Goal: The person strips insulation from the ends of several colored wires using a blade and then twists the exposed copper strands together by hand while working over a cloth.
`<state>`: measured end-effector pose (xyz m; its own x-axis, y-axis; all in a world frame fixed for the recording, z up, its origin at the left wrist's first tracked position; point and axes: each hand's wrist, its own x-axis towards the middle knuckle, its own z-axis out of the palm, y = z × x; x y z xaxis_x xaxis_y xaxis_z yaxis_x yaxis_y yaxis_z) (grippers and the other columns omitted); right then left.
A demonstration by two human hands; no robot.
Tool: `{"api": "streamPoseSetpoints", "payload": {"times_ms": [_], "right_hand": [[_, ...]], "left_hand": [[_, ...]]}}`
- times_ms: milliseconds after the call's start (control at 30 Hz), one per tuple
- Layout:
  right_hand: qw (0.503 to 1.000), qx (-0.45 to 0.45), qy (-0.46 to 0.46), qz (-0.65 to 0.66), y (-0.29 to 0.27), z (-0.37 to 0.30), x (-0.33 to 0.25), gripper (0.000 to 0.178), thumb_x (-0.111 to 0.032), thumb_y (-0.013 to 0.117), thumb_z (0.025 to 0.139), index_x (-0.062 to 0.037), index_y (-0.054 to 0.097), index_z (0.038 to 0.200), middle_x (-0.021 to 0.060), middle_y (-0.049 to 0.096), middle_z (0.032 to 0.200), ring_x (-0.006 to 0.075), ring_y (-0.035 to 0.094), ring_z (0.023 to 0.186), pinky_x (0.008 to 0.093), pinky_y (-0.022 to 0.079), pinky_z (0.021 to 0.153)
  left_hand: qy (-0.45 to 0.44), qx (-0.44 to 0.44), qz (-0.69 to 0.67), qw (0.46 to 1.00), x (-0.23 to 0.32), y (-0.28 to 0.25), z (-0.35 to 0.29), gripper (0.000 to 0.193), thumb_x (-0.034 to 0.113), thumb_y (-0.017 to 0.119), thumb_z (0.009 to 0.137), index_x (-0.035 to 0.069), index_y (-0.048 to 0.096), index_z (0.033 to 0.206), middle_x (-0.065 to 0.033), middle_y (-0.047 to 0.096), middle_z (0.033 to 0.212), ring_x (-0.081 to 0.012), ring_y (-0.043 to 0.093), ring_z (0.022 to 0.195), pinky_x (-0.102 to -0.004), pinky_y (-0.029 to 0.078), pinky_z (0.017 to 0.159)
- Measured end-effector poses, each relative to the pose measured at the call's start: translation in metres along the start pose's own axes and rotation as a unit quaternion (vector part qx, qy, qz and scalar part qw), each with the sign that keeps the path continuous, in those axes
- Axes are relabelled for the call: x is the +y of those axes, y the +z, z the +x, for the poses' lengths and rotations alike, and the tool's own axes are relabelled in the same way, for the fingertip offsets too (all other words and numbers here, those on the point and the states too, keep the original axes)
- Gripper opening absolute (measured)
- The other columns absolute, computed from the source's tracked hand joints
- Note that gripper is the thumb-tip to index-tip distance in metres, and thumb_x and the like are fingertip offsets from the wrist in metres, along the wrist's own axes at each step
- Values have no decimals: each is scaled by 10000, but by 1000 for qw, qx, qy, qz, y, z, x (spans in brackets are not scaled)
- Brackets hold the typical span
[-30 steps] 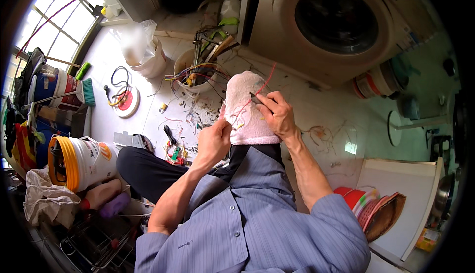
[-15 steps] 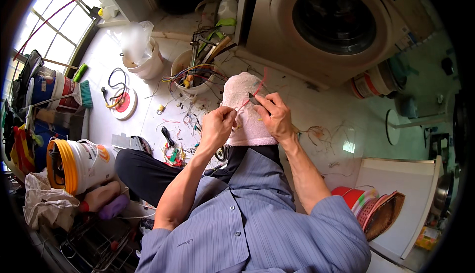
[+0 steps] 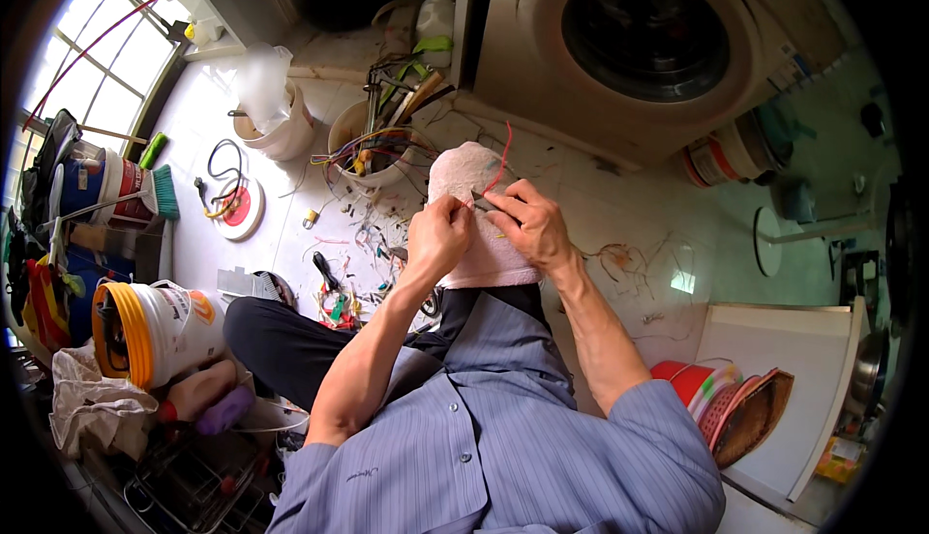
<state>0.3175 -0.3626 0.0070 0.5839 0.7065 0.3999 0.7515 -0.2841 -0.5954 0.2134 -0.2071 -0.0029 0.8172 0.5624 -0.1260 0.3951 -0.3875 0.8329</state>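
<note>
A pink towel (image 3: 469,171) is draped over my leg, beneath both hands. My left hand (image 3: 440,239) is closed in a pinch on the lower end of a thin red wire (image 3: 507,147). The wire's other end sticks up past my fingers, curving over the towel. In my right hand (image 3: 534,229) is a small dark blade (image 3: 480,196), like a knife's, held between thumb and fingers against the wire. My fingers hide its handle. The two hands almost touch. Small yellow scraps (image 3: 500,236) lie on the towel.
Wire scraps and small parts (image 3: 373,239) litter the floor to the left. Ahead stand a bucket of tools and wires (image 3: 344,137) and a white bucket (image 3: 285,137). A front-loading washing machine (image 3: 542,79) is at the far right, baskets (image 3: 716,418) near right.
My left hand has moved right, closer to the right hand. The blade has shifted left toward the left fingertips, and the wire's free end now stands more upright.
</note>
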Motion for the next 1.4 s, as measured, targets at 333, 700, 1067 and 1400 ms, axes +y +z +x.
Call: {"api": "streamPoseSetpoints", "payload": {"times_ms": [333, 700, 1067, 1400], "right_hand": [[999, 14, -6, -30, 6, -5, -6, 278, -197, 781, 803, -151, 762, 1077, 29, 625, 888, 238, 658, 756, 373, 549, 668], [996, 21, -21, 80, -2, -9, 1, 293, -121, 789, 789, -104, 762, 1080, 57, 644, 916, 242, 650, 746, 355, 532, 667], [977, -62, 54, 198, -13, 0, 13, 282, -62, 766, 798, -59, 760, 1080, 77, 652, 907, 198, 628, 823, 312, 507, 734], [997, -22, 53, 49, -4, -2, -4, 264, -163, 769, 819, -107, 762, 1077, 63, 649, 924, 259, 674, 773, 373, 544, 677]], "left_hand": [[107, 35, 18, 993, -12, -2, -19, 139, 122, 610, 913, 10, 693, 918, -187, 688, 734, -345, 692, 671, -406, 532, 635], [219, 76, 203, 951, -10, 0, -24, 55, 90, 595, 857, 39, 575, 865, -154, 676, 743, -361, 676, 678, -448, 531, 600], [186, 76, 164, 966, -4, -3, -24, 128, 148, 607, 873, 28, 582, 836, -182, 679, 754, -371, 674, 681, -476, 522, 613], [178, 60, 151, 971, -3, -6, -25, 136, 186, 616, 920, 58, 664, 918, -176, 702, 823, -366, 683, 707, -463, 525, 628]]}}
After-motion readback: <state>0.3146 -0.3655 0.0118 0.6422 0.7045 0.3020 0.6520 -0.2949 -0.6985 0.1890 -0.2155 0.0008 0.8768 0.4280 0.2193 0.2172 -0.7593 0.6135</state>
